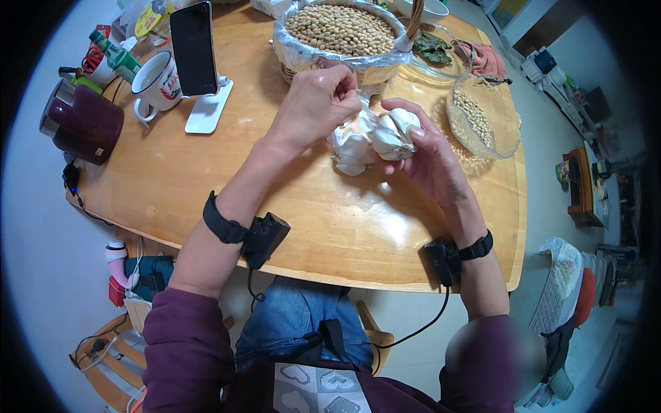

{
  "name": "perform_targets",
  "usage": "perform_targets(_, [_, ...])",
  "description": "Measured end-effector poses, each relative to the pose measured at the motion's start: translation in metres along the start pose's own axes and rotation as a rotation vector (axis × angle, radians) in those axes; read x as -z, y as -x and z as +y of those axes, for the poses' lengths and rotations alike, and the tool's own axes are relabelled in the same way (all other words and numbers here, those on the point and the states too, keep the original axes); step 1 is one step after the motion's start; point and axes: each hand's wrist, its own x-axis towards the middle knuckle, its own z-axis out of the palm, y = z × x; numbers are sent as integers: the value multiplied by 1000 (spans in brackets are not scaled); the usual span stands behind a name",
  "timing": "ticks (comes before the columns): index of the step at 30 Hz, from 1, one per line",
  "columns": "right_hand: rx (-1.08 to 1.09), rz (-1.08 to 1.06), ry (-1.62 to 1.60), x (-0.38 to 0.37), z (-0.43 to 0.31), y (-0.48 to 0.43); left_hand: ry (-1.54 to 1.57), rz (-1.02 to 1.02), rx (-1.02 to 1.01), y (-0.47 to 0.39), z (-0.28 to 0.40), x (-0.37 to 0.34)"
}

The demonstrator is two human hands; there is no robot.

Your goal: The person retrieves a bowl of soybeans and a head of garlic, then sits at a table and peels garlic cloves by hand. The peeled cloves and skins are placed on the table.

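In my right hand (431, 152) is a white garlic bulb (395, 135), held between thumb and fingers above the table, its cloves partly separated at the top. My left hand (320, 103) is just left of it, thumb and fingertips pinched together; whether a scrap of skin is between them is too small to tell. Below and between the hands, another garlic bulb (353, 156) rests on the wooden table (206, 175). Loose papery garlic skin (364, 121) lies behind that bulb, partly hidden by my left hand.
Ahead stands a plastic-lined wicker basket (341, 31) of soybeans. A glass bowl (496, 124) holding more beans sits right, near a reddish cloth (485, 61). Leftward are a phone (193, 49) on a white stand, an enamel mug (157, 82) and a dark purple appliance (85, 121).
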Motion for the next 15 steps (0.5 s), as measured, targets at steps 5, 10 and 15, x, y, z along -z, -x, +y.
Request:
perform_targets(5, [22,7,-32,6,4,0,-79,-4,23,-3,-5,11])
perform_targets(10, [18,87,16,9,8,-2,-155,-369,40,-3,2,18])
perform_targets(15, [31,81,86,8,9,-3,97,-152,-407,-2,17,9])
